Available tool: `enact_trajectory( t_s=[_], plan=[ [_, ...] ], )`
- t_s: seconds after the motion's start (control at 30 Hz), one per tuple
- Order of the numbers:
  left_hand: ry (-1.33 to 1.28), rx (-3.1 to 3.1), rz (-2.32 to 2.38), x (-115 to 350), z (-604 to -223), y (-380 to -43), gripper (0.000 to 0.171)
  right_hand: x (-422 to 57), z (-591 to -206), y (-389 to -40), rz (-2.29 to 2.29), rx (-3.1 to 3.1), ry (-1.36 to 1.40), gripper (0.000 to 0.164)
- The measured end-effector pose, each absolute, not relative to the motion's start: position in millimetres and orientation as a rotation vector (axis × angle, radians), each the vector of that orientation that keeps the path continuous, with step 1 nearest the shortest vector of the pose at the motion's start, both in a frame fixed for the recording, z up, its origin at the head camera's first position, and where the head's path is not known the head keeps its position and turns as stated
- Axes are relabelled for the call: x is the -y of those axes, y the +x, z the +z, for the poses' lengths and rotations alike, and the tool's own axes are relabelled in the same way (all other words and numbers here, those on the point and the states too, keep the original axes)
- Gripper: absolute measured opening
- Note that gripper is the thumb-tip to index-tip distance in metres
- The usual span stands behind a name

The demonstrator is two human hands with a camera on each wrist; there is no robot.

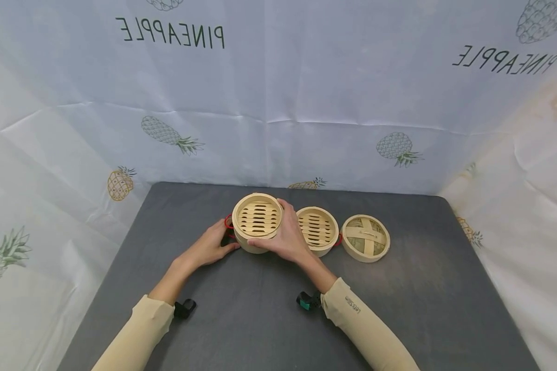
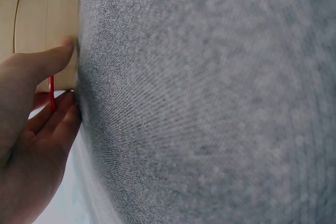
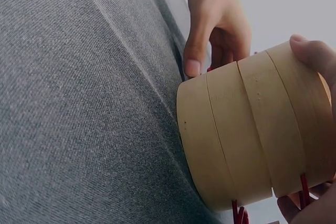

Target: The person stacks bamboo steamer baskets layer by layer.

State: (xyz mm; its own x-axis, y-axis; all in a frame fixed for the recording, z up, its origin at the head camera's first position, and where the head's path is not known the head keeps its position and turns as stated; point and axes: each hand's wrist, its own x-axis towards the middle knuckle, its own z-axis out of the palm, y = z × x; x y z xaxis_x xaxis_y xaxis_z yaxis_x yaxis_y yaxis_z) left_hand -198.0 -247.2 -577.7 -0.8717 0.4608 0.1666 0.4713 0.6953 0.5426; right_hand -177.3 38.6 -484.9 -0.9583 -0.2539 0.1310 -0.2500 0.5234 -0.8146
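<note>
Two round bamboo steamer baskets are stacked at the table's back middle. The upper basket (image 1: 260, 216) has a slatted floor. My right hand (image 1: 289, 238) grips it from the right, thumb at the near side and fingers at the far side. Under it sits the lower basket (image 1: 252, 249), its plain side wall showing in the right wrist view. At the left of the stack, my left hand (image 1: 211, 245) holds the lower basket, thumb against its wall (image 2: 50, 32) and fingers beside a red loop (image 2: 52, 94). A slim gap shows between the tiers in the right wrist view.
Right of the stack stands another slatted basket (image 1: 316, 229), partly behind my right hand. Beside it lies a woven bamboo lid (image 1: 366, 238) with crossed strips and a red loop (image 1: 339, 239) at its left. A pineapple-print cloth (image 1: 278, 149) hangs behind the dark table (image 1: 241, 319).
</note>
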Motion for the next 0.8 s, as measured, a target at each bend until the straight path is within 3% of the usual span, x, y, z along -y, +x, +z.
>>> enact_trajectory(
  t_s=[0.33, 0.63, 0.8],
  plan=[
    [-0.826, 2.833, -0.95, 248.5, -577.0, -196.4, 0.076, -39.5, -484.6, -178.7, -1.456, -2.701, -0.458, 0.128],
    [-0.822, 2.801, -1.061, 233.7, -531.1, -176.0, 0.072, -40.1, -482.5, -178.7, -1.425, -2.693, -0.454, 0.129],
    [-0.813, 2.83, -1.018, 236.1, -542.6, -182.1, 0.073, -41.8, -479.6, -179.0, -1.413, -2.682, -0.453, 0.128]
  ],
)
